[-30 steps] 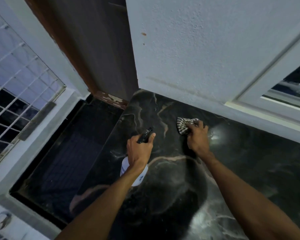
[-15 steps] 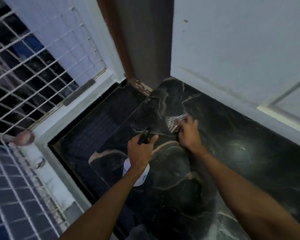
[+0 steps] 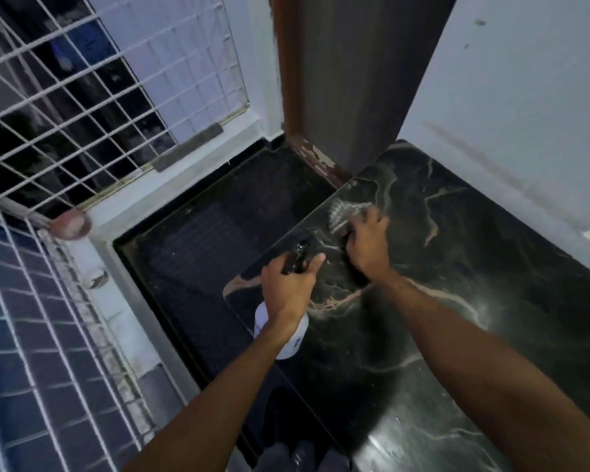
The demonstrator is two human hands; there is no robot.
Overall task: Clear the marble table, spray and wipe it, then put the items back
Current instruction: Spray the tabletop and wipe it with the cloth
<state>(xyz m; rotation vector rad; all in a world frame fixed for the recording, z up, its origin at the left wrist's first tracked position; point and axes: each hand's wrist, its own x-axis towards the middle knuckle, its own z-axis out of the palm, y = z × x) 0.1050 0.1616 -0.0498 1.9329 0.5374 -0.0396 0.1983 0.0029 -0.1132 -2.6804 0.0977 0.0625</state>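
Observation:
The black marble table (image 3: 474, 301) with pale veins fills the right side, set against a white wall. My left hand (image 3: 288, 289) grips a white spray bottle (image 3: 286, 335) by its black trigger head, held over the table's left edge. My right hand (image 3: 367, 243) presses a striped cloth (image 3: 341, 214) onto the marble near the table's far left corner. The cloth is blurred and partly hidden under my fingers.
A dark floor mat (image 3: 205, 247) lies left of the table. A white metal grille (image 3: 82, 97) closes the left side. A brown door frame (image 3: 307, 131) stands behind the table's corner. A white wall (image 3: 525, 114) borders the table's far edge.
My right hand has dragged the cloth leftward, from mid-table toward the table's far left corner. My view has swung left, showing more grille. The left hand keeps its hold on the bottle.

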